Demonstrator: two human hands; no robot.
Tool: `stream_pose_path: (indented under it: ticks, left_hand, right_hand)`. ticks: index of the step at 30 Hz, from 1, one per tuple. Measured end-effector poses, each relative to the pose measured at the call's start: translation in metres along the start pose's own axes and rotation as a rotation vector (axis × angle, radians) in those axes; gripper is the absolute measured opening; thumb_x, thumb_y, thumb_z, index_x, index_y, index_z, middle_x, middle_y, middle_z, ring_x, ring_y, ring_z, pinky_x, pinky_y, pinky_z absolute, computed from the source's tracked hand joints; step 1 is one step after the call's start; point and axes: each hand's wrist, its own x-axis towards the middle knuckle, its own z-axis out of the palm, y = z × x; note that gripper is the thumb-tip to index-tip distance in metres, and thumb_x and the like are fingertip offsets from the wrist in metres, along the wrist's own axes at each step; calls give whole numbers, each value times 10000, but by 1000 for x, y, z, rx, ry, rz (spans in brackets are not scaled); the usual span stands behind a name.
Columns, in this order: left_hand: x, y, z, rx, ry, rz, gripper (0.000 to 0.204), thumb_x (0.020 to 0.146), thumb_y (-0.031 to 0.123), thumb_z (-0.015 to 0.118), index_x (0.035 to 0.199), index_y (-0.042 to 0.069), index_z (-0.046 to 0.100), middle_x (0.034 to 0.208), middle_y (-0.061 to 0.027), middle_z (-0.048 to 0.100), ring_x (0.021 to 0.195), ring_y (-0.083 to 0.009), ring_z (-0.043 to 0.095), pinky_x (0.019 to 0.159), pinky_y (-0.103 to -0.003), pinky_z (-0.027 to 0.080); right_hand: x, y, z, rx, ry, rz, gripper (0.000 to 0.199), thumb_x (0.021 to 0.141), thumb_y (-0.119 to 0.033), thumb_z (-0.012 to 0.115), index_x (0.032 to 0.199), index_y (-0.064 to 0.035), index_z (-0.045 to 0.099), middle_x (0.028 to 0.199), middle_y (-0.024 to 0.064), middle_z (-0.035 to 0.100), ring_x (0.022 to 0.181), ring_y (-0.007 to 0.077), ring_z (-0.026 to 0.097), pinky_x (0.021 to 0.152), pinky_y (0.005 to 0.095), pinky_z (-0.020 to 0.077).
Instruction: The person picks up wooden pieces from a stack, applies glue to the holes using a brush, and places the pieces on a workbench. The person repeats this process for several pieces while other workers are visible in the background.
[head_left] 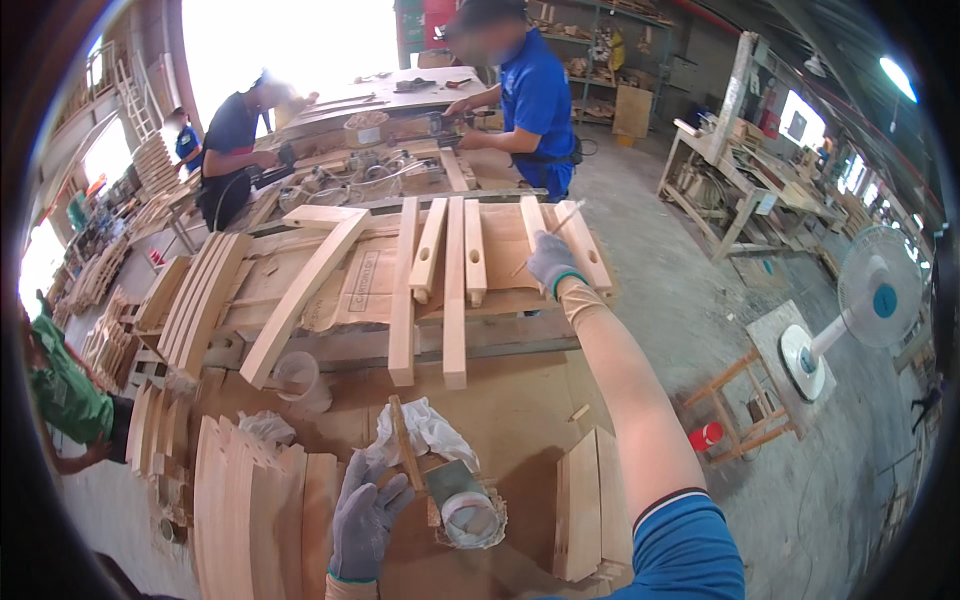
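Slotted wooden pieces [474,228] lay across our cardboard [365,285], the outermost near its right edge; concrete floor [655,290] stretched beyond. Nearer us, our gloved left hand [364,525] was empty, fingers spread forward between stacked boards [240,510] and a round cup [470,518]. Our right hand [551,262], arm outstretched, gripped a thin stick [569,213] beside the outermost piece.

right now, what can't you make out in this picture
All in the head view:
Stick: its middle, hidden by the right hand.
Left hand: most of its forearm, cut off by the lower edge.
White tub: its contents, too small and blurred to identify.
Person in green: partly cut off by the dark left rim.
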Motion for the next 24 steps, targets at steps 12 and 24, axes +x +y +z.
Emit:
stream_pose_path:
  ticks: [12, 24]
  left_hand:
    - [-90, 13, -19, 283, 146, -128, 723, 936, 191, 587, 1509, 40, 175, 1483, -176, 328, 1278, -259, 452, 1079, -369, 366]
    - [-269, -16, -51, 688, 393, -72, 816, 892, 231, 654, 1498, 6, 155, 1494, -215, 301, 1320, -305, 413, 1085, -390, 357]
  right_hand:
    - [-115, -22, -32, 134, 40, -370, 473, 878, -220, 647, 1264, 29, 532, 1276, 234, 559, 1181, 378, 537, 987, 407, 430]
    - [-400, -102, -74, 580, -171, -543, 435, 870, -61, 665, 1284, 6, 552, 1328, 197, 549, 1255, 283, 512, 1014, 365, 413]
